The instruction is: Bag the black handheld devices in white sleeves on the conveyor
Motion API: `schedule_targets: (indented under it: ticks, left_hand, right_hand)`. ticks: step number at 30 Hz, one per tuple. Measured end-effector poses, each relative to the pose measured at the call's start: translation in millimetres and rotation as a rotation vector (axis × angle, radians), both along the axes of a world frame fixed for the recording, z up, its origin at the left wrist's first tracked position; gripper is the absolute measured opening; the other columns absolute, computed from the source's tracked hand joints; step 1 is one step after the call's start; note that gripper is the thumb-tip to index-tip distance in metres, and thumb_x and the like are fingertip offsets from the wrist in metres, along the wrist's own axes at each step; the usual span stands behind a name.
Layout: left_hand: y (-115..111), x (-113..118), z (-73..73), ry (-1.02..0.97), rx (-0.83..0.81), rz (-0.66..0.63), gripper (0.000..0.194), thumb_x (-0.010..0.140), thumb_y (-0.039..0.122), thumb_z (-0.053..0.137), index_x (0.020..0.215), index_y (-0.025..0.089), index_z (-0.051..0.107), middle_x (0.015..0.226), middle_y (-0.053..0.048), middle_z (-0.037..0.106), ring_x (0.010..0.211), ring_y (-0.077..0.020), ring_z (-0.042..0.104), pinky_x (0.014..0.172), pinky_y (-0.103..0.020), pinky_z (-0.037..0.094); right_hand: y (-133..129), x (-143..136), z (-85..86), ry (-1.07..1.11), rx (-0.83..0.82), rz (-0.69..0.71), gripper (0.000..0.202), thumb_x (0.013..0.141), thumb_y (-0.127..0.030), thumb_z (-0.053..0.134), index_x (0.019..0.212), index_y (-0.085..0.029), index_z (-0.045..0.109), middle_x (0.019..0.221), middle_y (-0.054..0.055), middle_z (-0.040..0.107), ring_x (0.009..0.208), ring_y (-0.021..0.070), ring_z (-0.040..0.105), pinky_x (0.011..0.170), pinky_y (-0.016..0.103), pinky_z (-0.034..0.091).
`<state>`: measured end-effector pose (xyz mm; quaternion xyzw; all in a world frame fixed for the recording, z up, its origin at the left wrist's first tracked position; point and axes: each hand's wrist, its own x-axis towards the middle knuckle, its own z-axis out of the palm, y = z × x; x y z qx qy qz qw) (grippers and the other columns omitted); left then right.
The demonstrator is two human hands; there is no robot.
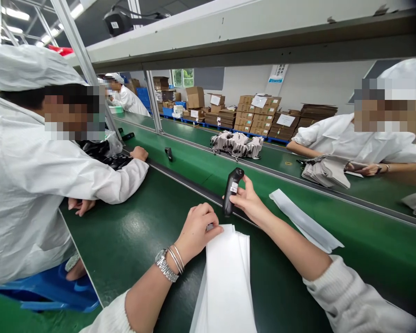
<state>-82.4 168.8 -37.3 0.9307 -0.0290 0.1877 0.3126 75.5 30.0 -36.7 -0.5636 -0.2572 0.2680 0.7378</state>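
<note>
My right hand (251,201) is closed around a black handheld device (230,196) with a bent head and a small white label, held upright above the bench edge. My left hand (200,229) pinches the top edge of a stack of long white packing sleeves (227,277), which lies on the green bench right in front of me. Its fingertips partly hide the stack's top corner. Beyond my right forearm, a single white sleeve (305,222) lies on the green conveyor belt. Farther along the belt stands another small black device (168,154).
At left sits a co-worker in white (21,185), one arm on the bench near black items in clear plastic. Across the belt another person handles grey bundles (326,171); similar bundles (236,144) lie nearby. A metal post (153,101) and overhead beam (229,37) frame the belt.
</note>
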Motion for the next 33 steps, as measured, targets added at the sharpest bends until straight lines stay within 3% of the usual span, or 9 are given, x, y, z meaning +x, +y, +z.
schedule_targets:
  ticks: [8, 12, 15, 19, 21, 24, 27, 30, 33]
  left_hand:
    - [-9.8, -5.5, 10.7, -0.021, -0.273, -0.083, 0.011, 0.076, 0.018, 0.072, 0.069, 0.017, 0.062, 0.091, -0.001, 0.05, 0.09, -0.0132, 0.052, 0.082, -0.027, 0.042]
    - [-10.2, -7.4, 14.3, -0.149, -0.325, -0.051, 0.009, 0.081, 0.018, 0.065, 0.073, 0.017, 0.06, 0.092, -0.002, 0.048, 0.089, -0.0123, 0.05, 0.083, -0.026, 0.043]
    - [-9.9, -8.2, 15.7, -0.228, -0.346, 0.059, 0.011, 0.085, 0.019, 0.06, 0.074, 0.017, 0.057, 0.089, -0.001, 0.047, 0.087, -0.012, 0.05, 0.08, -0.025, 0.042]
    - [-7.7, -6.7, 14.2, -0.265, -0.39, 0.16, 0.014, 0.085, 0.02, 0.059, 0.072, 0.017, 0.055, 0.088, -0.001, 0.048, 0.087, -0.0117, 0.051, 0.081, -0.025, 0.042]
    - [-5.2, -4.5, 11.8, -0.263, -0.416, 0.203, 0.014, 0.083, 0.02, 0.061, 0.07, 0.017, 0.055, 0.086, 0.0, 0.049, 0.085, -0.0112, 0.051, 0.08, -0.024, 0.042]
    - [-0.9, -0.9, 7.4, -0.26, -0.427, 0.244, 0.016, 0.082, 0.022, 0.063, 0.069, 0.017, 0.056, 0.083, 0.001, 0.05, 0.081, -0.0105, 0.051, 0.077, -0.024, 0.042]
    - [1.5, 1.0, 4.0, -0.24, -0.407, 0.245, 0.017, 0.084, 0.023, 0.06, 0.069, 0.017, 0.055, 0.082, 0.0, 0.05, 0.078, -0.0105, 0.05, 0.075, -0.025, 0.043]
    - [0.6, 0.8, 3.4, -0.203, -0.356, 0.227, 0.016, 0.084, 0.021, 0.059, 0.07, 0.017, 0.054, 0.082, 0.0, 0.051, 0.077, -0.0106, 0.05, 0.073, -0.025, 0.043]
    - [-1.5, -0.3, 4.5, -0.172, -0.298, 0.209, 0.015, 0.084, 0.02, 0.058, 0.07, 0.017, 0.054, 0.082, 0.0, 0.051, 0.077, -0.0109, 0.05, 0.072, -0.025, 0.043]
  right_hand:
    - [-7.7, -33.9, -10.0, -0.04, 0.028, 0.135, 0.104, 0.067, -0.023, 0.081, 0.143, -0.039, 0.011, 0.11, 0.002, 0.053, 0.087, 0.0148, 0.062, 0.081, 0.034, 0.051]
    - [-3.5, -47.0, -12.1, -0.107, -0.031, 0.247, 0.051, 0.082, -0.039, 0.069, 0.127, -0.029, 0.047, 0.119, 0.006, 0.054, 0.104, 0.0172, 0.057, 0.091, 0.033, 0.046]
    - [-4.2, -57.0, -9.6, 0.013, -0.072, 0.348, 0.035, 0.089, -0.05, 0.057, 0.11, -0.022, 0.061, 0.105, 0.005, 0.06, 0.098, 0.0165, 0.059, 0.089, 0.031, 0.046]
    - [-6.9, -68.5, -3.4, 0.214, -0.08, 0.579, 0.036, 0.08, -0.047, 0.07, 0.093, -0.015, 0.063, 0.084, 0.005, 0.064, 0.079, 0.015, 0.063, 0.08, 0.031, 0.048]
    - [-6.8, -68.0, 3.1, 0.245, -0.094, 0.601, 0.038, 0.078, -0.048, 0.071, 0.086, -0.013, 0.062, 0.075, 0.006, 0.064, 0.07, 0.0162, 0.063, 0.074, 0.032, 0.05]
    - [-3.1, -45.9, 18.8, 0.201, -0.056, 0.33, 0.037, 0.076, -0.051, 0.07, 0.085, -0.017, 0.057, 0.066, 0.003, 0.063, 0.06, 0.0162, 0.06, 0.062, 0.031, 0.048]
    - [1.7, 4.5, 36.1, -0.037, -0.085, -0.028, 0.03, 0.081, -0.05, 0.06, 0.085, -0.021, 0.053, 0.062, -0.001, 0.057, 0.056, 0.0152, 0.054, 0.059, 0.03, 0.045]
    - [1.2, 57.7, 42.0, -0.528, -0.374, -0.345, 0.028, 0.089, -0.043, 0.045, 0.072, -0.02, 0.05, 0.063, 0.002, 0.054, 0.063, 0.0176, 0.052, 0.064, 0.031, 0.042]
    - [-5.1, 77.5, 28.8, -0.938, -0.613, -0.475, 0.021, 0.088, -0.032, 0.043, 0.075, -0.019, 0.054, 0.082, 0.008, 0.059, 0.084, 0.0237, 0.055, 0.077, 0.035, 0.041]
